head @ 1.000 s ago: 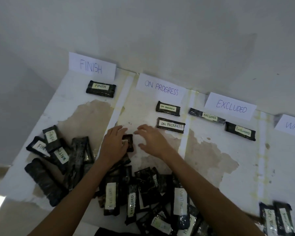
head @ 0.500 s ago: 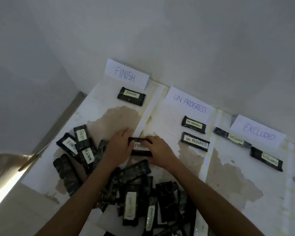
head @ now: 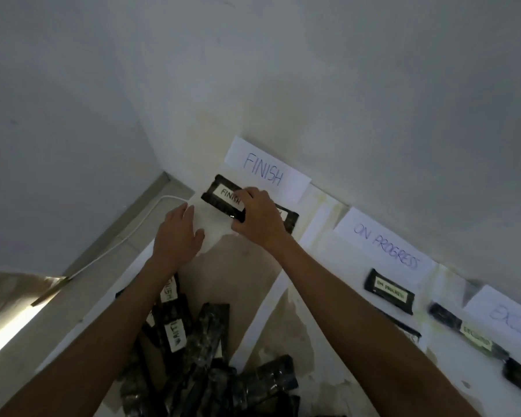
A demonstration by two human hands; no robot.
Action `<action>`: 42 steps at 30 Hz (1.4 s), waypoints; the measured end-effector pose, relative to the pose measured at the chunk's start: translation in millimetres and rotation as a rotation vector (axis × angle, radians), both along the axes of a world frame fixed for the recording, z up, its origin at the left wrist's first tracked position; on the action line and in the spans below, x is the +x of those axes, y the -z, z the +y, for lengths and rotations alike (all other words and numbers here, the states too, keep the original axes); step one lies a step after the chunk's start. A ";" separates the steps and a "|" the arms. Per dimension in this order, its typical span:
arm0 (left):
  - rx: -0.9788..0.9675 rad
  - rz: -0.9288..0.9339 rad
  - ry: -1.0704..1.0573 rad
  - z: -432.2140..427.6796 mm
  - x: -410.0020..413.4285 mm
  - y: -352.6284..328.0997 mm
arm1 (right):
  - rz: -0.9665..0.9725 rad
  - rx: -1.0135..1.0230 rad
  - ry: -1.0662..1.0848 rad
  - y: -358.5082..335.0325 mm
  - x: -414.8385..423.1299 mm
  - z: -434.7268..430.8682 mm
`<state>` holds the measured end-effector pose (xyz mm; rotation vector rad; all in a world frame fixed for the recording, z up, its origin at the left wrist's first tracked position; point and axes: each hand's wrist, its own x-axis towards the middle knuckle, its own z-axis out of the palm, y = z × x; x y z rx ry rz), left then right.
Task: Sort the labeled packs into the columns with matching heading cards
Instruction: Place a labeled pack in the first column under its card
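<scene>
Head view: the right hand (head: 257, 219) grips a glossy black plastic pack (head: 220, 194), fingers curled over its right end and thumb pressed against its near edge. The pack is a flat oblong wrapper with a crinkled, shiny skin. A pale paper strip label runs along its length, hand-lettered FINISH in dark ink, with the strip's end under the fingers. The pack lies tilted in the leftmost column, just below the white paper heading card (head: 265, 173) that reads FINISH in blue marker. It overlaps a second black pack (head: 290, 219) mostly hidden by the hand; whether it touches the table cannot be told. The left hand (head: 178, 233) holds nothing, its fingers straight and together, near the gripped pack's left end over the white stained tabletop (head: 247, 266). To the right, a white card (head: 385, 248) reads ON PROGRESS, with a black pack labelled ON PROGRESS (head: 390, 291) below it. Farther right a card cut by the frame edge (head: 506, 316) starts EXC, and the blurred pack (head: 469, 335) beside it cannot be read. In the loose heap of black packs (head: 211, 371) by the forearms, one heap pack (head: 169, 288) is labelled FINISH and another heap pack (head: 174, 334) has a label beginning WAITI.
</scene>
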<state>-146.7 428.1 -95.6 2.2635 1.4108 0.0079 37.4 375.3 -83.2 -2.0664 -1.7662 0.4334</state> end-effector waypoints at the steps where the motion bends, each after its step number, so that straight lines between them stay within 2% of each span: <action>1: -0.004 -0.001 0.008 4.1 -0.8 5.5 | -0.001 -0.009 0.001 3.1 -2.2 14.5; 6: 0.040 -0.044 0.016 13.7 -0.9 22.6 | -0.050 -0.068 -0.005 24.7 -5.8 52.1; 14: 0.005 -0.138 -0.001 19.7 -11.6 19.7 | -0.060 -0.076 0.004 34.0 -5.0 41.7; 17: 0.055 -0.167 -0.067 11.0 -27.4 4.6 | -0.050 -0.066 -0.007 23.1 -12.8 36.2; 20: 0.096 -0.155 -0.240 -17.7 -44.7 -8.5 | 0.007 -0.081 -0.046 8.7 -32.0 19.5; 23: -0.062 -0.123 -0.413 -53.6 -56.6 -11.8 | 0.050 -0.099 -0.064 4.3 -51.0 -12.6; 28: -0.245 -0.108 -0.477 -87.6 -65.1 -3.8 | 0.030 -0.158 -0.033 20.2 -73.9 -74.7; 33: -0.333 -0.315 -0.438 -82.2 -63.2 -9.5 | 0.034 -0.152 -0.078 28.6 -75.9 -101.7; 35: -0.329 -0.418 -0.490 -79.5 -61.6 -17.8 | 0.086 -0.164 -0.061 23.8 -76.6 -103.4; 39: -0.405 -0.598 -0.686 -80.6 -53.1 -30.2 | 0.285 -0.073 0.022 6.8 -75.5 -109.3; 42: -0.485 -0.721 -0.731 -84.8 -44.1 -32.1 | 0.450 -0.057 0.148 -8.8 -75.7 -114.7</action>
